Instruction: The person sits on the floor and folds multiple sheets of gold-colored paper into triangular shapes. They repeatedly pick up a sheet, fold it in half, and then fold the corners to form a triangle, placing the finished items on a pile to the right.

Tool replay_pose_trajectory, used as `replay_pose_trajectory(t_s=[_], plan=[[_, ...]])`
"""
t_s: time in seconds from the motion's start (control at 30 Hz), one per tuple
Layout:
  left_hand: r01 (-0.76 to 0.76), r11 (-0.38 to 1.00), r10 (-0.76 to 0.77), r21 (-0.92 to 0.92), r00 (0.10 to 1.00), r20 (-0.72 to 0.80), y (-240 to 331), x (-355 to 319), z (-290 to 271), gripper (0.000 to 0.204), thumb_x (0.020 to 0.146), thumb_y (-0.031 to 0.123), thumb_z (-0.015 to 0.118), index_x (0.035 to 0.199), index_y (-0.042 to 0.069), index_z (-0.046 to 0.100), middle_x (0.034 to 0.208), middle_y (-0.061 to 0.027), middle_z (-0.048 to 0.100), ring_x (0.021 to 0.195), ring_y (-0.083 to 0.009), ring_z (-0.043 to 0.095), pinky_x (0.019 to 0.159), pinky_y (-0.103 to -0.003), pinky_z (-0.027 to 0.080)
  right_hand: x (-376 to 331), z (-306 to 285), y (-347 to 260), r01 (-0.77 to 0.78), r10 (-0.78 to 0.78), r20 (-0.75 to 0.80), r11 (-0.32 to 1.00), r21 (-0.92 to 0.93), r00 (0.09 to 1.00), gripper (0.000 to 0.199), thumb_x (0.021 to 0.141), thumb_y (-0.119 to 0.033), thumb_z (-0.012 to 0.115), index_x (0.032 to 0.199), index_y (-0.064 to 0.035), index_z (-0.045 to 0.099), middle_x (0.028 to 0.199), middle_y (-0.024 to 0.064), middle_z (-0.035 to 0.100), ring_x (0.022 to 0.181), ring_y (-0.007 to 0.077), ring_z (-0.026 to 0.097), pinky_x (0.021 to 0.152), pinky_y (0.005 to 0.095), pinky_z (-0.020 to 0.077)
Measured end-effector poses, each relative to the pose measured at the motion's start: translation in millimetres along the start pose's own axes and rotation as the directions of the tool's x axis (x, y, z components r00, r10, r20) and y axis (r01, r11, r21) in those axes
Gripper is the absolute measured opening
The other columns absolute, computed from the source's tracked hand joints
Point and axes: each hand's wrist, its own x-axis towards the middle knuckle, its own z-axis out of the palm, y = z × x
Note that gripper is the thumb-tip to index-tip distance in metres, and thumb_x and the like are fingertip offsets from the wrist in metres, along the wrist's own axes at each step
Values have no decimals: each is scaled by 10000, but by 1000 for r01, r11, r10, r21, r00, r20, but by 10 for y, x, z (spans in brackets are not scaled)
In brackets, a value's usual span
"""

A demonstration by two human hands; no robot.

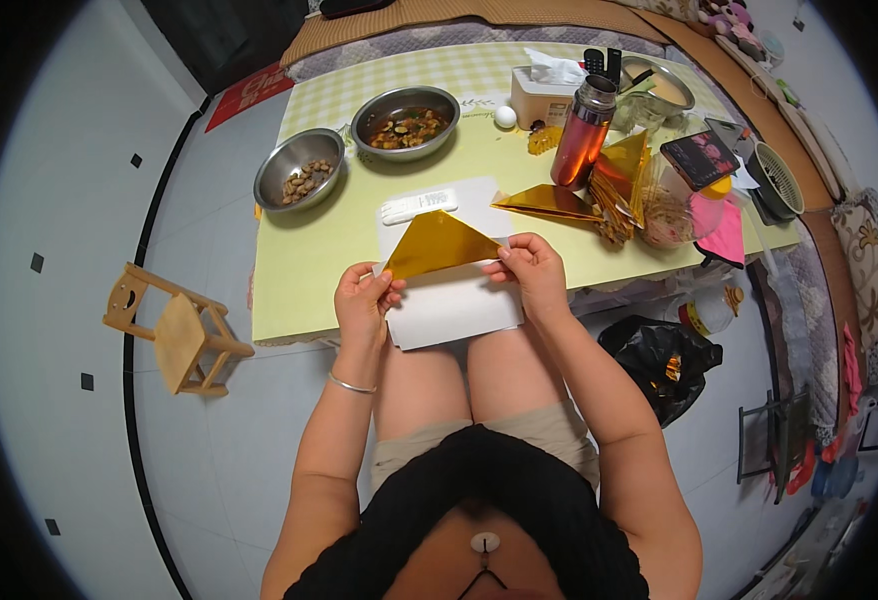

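Toward the left, on the floor beside the desk (304, 290), stands a small wooden chair (181, 335). At the desk's left side sits a steel bowl (289, 158) with nuts (307, 184) heaped in it. Nearer the person, the left hand (364, 303), a bangle (352, 385) on its wrist, pinches the left corner of a gold paper (444, 247) between thumb and fingers. Far behind that hand, a larger bowl (406, 153) holds dark, mixed food (406, 128).

The gold paper is held up at the near side of the desk, between the two hands, its folded shape narrow at the far end and broad at the near one. Beneath it lies a white sheet (456, 315), which reaches past the desk's near edge over the thighs; a white strip (418, 207) rests toward its far end. Farther off is a white egg (505, 117).

The right hand (531, 275) pinches the gold paper's right corner, fingers closed around it. Beyond this hand lie folded gold pieces (549, 203), with a tissue box (539, 98) farther back and a red flask (581, 135) standing upright just to its right. On the floor, right of the legs, a black bag (659, 365) gapes. Farther right are a tilted phone (700, 160), a pink cloth (722, 228) and a basket (777, 180).
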Motion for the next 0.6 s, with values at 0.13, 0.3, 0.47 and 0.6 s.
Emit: replay_pose_trajectory(t_s=[0.13,0.3,0.47,0.6], plan=[[-7,999,6,43,999,34,34,-25,23,149,947,-31,632,1076,5,565,880,-147,712,739,-199,727,581,-243,589,-10,-28,21,63,-65,-28,996,-67,997,115,969,-21,648,1076,18,633,852,78,697,730,150,720,637,235,583],[-40,999,40,-5,996,74,24,-45,35,93,953,-31,603,1041,-2,609,878,-136,703,751,-202,731,657,-262,623,-13,-39,11,87,-87,-13,996,-35,996,129,960,8,635,1079,33,678,905,98,708,753,163,716,668,250,589],[-57,998,60,-28,995,84,57,-70,12,75,961,-8,621,1035,-12,614,896,-123,703,769,-204,731,665,-251,621,-72,-40,-30,108,-107,28,993,-48,994,127,959,14,635,1071,53,681,957,130,714,810,193,731,726,268,602],[-60,998,60,7,997,51,31,-58,-29,127,955,-16,636,1078,-15,605,893,-124,706,762,-200,732,665,-253,620,-102,-13,5,160,-158,28,985,-58,987,121,963,6,637,1060,56,689,983,135,715,876,214,743,773,292,614]])
